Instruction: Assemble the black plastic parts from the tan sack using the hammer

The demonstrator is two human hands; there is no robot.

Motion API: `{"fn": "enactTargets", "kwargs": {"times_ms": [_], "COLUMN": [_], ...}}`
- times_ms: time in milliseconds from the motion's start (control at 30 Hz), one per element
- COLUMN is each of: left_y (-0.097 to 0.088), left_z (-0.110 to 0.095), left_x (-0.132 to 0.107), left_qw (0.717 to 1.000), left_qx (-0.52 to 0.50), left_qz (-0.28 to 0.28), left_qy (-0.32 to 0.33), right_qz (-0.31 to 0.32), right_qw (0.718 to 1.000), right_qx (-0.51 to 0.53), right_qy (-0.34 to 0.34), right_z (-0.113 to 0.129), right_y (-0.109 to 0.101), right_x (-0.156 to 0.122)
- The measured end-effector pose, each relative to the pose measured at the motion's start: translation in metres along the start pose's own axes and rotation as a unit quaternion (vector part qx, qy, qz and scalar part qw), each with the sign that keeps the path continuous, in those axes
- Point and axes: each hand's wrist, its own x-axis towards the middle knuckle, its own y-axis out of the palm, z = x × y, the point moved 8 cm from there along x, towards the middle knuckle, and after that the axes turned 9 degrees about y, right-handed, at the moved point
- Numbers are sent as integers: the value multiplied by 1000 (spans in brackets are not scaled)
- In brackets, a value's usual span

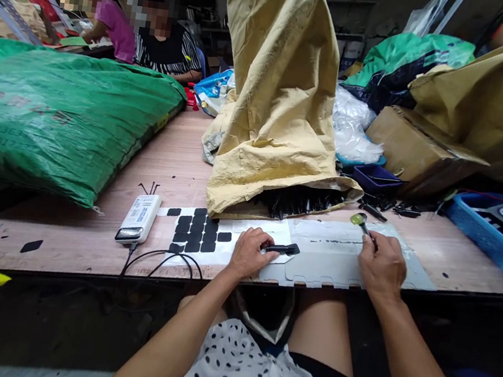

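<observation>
My left hand (pixel 249 252) is closed around a slim black plastic piece (pixel 284 248) with a wider flat end, low over the grey board (pixel 324 267). In my right hand (pixel 381 266) is a small tool with a round yellow-green head (pixel 358 219) and a dark shaft; its exact kind is not clear. Left of my left hand lies a white sheet with rows of black rounded-square pads (pixel 197 231). Ahead, a tan sack (pixel 282 105) has its mouth toward me, with many black pieces (pixel 303 202) inside.
A white power bank (pixel 139 218) with black cables lies at left, by a bulging green sack (pixel 55 117). Loose black pieces (pixel 374 209), a cardboard box (pixel 420 150) and a blue tray (pixel 498 232) with a phone are at right. Two people (pixel 162 45) sit beyond.
</observation>
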Motion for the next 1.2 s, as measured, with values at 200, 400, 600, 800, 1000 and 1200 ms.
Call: {"fn": "enactTargets", "kwargs": {"times_ms": [200, 400, 600, 800, 1000, 1200], "left_y": [0, -1, -1, -2, -1, -3], "left_z": [1, 1, 0, 0, 1, -1], "left_x": [-1, -1, -1, -2, -1, -2], "left_qw": [1000, 1000, 1000, 1000, 1000, 1000], "left_qx": [-11, -10, -12, -10, 2, -6], "left_qz": [-6, -7, -12, -10, -12, -14], "left_qy": [-16, -14, -15, -15, -13, -11], "right_qz": [157, 199, 177, 145, 166, 69], "right_qw": [946, 938, 949, 962, 964, 989], "right_qx": [245, 177, 105, 115, 88, 49], "right_qy": [-145, -220, -239, -202, -189, -118], "right_z": [91, 120, 120, 109, 101, 60], "right_y": [-7, 6, 14, 9, 15, 2], "right_x": [-75, -121, -130, -118, -116, -62]}}
